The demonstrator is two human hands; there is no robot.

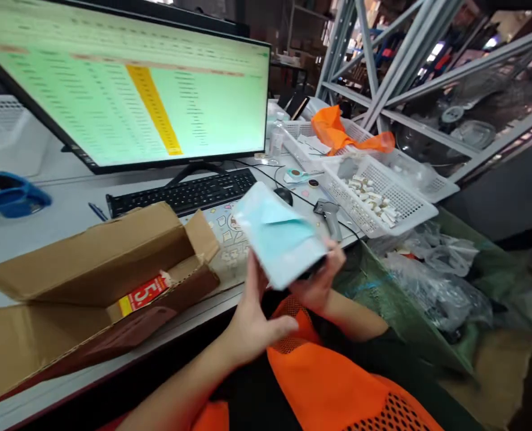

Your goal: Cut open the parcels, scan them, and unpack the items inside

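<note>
Packet (275, 239) is up off the bench (70, 209), right hand (317, 284) gripping its corner, left hand (253, 326) at its near edge, thumb spread, grip unclear; seemingly a handling step, calling next for steady support

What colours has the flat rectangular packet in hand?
The packet is pale blue with whitish edges, in the head view.

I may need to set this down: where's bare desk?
Bare: the pale desktop between the rounded blue plastic object and the open brown cardboard box, with a blue pen at its right. Crowded: around the black mouse, grey handheld scanner and white perforated plastic baskets.
</note>
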